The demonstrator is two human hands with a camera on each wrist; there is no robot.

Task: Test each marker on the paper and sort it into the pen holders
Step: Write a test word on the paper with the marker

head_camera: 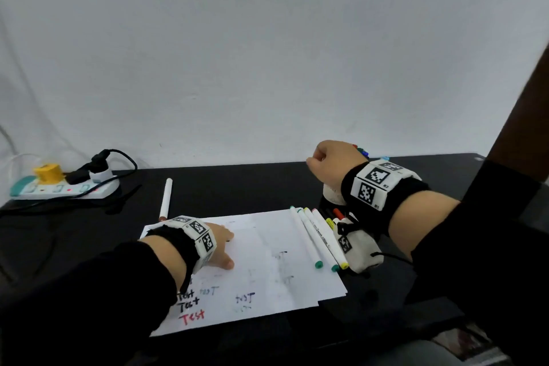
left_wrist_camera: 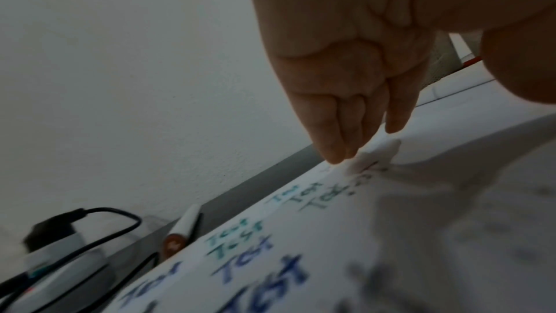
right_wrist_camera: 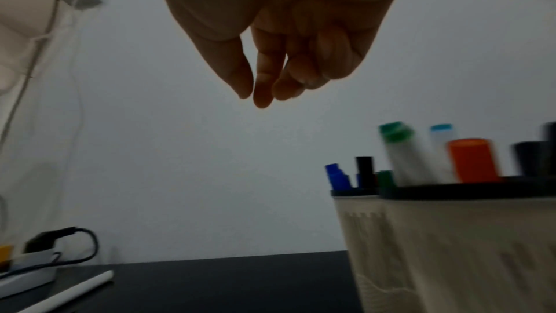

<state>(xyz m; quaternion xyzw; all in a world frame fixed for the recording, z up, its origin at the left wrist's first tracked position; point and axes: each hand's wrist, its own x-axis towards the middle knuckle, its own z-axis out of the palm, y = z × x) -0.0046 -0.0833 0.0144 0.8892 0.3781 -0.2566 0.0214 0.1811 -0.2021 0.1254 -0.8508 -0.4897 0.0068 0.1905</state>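
Observation:
My left hand [head_camera: 221,244] lies flat on the white paper [head_camera: 267,261], straight fingers [left_wrist_camera: 340,151] pressing near its far edge. The paper [left_wrist_camera: 391,223] carries several "Test" scribbles. My right hand [head_camera: 332,163] hovers above two cream pen holders [right_wrist_camera: 466,246] at the back right, its fingers [right_wrist_camera: 261,89] loosely curled and holding nothing. Capped markers [right_wrist_camera: 469,161] stand in both holders. Several white markers [head_camera: 315,238] lie side by side on the paper's right edge. A brown-capped marker [head_camera: 165,199] lies alone on the black table beyond the paper.
A power strip [head_camera: 65,187] with plugs and black cables sits at the table's back left. A white wall rises right behind the table [head_camera: 237,187]. More loose markers [head_camera: 337,214] lie under my right wrist, beside the holders.

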